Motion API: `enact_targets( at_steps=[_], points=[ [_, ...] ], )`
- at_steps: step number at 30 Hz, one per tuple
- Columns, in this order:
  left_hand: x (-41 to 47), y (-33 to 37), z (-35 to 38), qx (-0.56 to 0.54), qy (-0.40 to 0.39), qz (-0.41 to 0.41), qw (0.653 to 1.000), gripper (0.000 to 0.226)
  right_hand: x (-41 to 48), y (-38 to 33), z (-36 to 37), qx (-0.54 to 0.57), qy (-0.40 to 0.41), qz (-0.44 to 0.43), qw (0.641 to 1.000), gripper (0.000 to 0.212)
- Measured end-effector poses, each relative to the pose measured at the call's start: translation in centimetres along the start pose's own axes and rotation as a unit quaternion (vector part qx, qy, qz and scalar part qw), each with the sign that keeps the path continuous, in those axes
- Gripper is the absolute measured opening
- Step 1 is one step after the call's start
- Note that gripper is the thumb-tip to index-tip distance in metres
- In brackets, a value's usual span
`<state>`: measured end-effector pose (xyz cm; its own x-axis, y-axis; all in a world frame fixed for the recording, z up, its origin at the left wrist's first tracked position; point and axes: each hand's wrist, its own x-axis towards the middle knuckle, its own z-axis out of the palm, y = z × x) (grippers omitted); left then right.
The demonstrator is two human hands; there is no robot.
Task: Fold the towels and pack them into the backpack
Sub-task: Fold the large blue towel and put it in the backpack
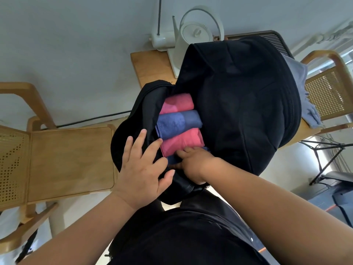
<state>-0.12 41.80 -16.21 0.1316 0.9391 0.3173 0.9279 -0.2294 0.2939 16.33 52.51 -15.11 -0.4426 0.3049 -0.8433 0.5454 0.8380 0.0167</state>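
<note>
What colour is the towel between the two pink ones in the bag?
Blue. The head view shows the middle towel best, inside the black backpack.

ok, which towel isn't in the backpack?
The pale grey-blue towel lying loose on the table beside the backpack; the folded pink towels and blue towel are inside it.

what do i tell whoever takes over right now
Left hand: fingers spread, pressing the backpack rim wide.
Right hand: pinching the dark blue towel at the opening's near end.
Done: far pink towel, blue towel, near pink towel folded, packed side by side.
Left: seat the dark blue towel; the grey-blue towel lies loose on the table beside the backpack.
</note>
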Motion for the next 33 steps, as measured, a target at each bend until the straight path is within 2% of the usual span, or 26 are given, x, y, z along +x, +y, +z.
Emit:
enact_targets(
  at_steps=[2,4,7,11,16,19,21,25,28,33],
  points=[
    [0.2,0.2,-0.2,0.009,0.0,-0.009,1.0,0.033,-0.9,0.1,-0.1,0.022,0.053,0.0,0.998,0.061],
    [0.7,0.6,-0.5,0.022,0.001,-0.018,1.0,0.033,-2.2,0.4,-0.4,0.041,0.111,0.006,0.993,0.049],
    [1.8,1.6,-1.3,0.033,0.003,-0.022,0.999,0.032,-4.7,1.1,-1.3,0.029,0.208,0.034,0.977,0.05],
    [4.6,3.4,-2.8,0.008,0.02,-0.069,0.997,0.035,-9.3,2.1,-3.8,-0.017,0.319,0.085,0.944,0.058],
    [10.0,7.8,-5.3,-0.027,0.083,-0.102,0.991,0.037,-16.4,5.3,-4.9,-0.009,0.509,0.102,0.854,0.048],
    [13.2,11.7,-6.3,-0.033,0.133,-0.096,0.986,0.037,-20.1,8.5,-3.4,0.021,0.584,0.091,0.806,0.047],
    [15.2,15.1,-6.9,-0.031,0.167,-0.08,0.982,0.036,-22.1,11.5,-1.4,0.042,0.598,0.096,0.795,0.049],
    [19.2,22.6,-7.4,-0.004,0.2,-0.055,0.978,0.033,-24.9,18.9,4.1,0.077,0.575,0.137,0.803,0.052],
    [22.5,27.9,-6.1,0.03,0.158,-0.043,0.986,0.04,-26.3,24.3,8.5,0.11,0.545,0.17,0.814,0.055],
    [27.1,34.3,-0.4,0.025,0.05,-0.038,0.998,0.046,-27.8,32.0,15.2,0.162,0.479,0.217,0.835,0.063]
  ],
)
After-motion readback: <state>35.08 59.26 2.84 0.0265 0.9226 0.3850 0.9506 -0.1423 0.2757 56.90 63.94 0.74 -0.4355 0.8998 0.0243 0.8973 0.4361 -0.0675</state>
